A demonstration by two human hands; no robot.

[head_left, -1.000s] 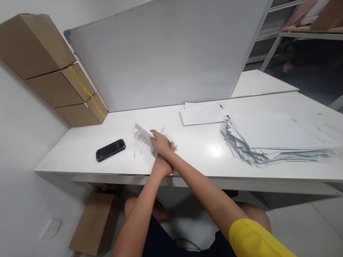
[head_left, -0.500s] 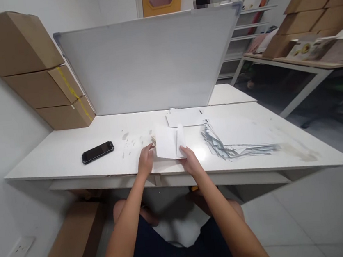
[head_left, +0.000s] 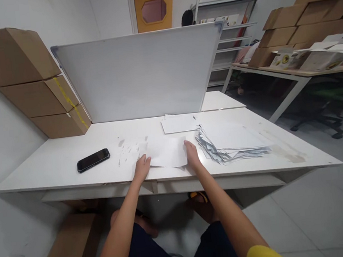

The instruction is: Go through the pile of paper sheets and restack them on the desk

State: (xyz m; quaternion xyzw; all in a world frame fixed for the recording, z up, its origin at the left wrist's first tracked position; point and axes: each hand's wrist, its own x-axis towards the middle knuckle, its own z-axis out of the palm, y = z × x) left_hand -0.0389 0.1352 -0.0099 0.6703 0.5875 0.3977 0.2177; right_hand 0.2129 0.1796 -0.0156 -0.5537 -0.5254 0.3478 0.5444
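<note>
A white sheet of paper spans the gap between my hands, just above the near part of the table. My left hand pinches its left edge, thumb on top. At the right edge my right hand grips it with the fingers closed. To the right lies a loose stack of white paper, its grey edges fanned out unevenly. Behind the held sheet rests a smaller, flat pile of white paper.
A black phone lies on the white table at left, with dark marks beside it. An upright whiteboard stands along the back. Cardboard boxes are piled at the back left; more boxes sit on another table at right.
The paper, folded with a raised flap before, now lies opened out between my hands. My hands have spread slightly apart to its two edges. The camera view has shifted.
</note>
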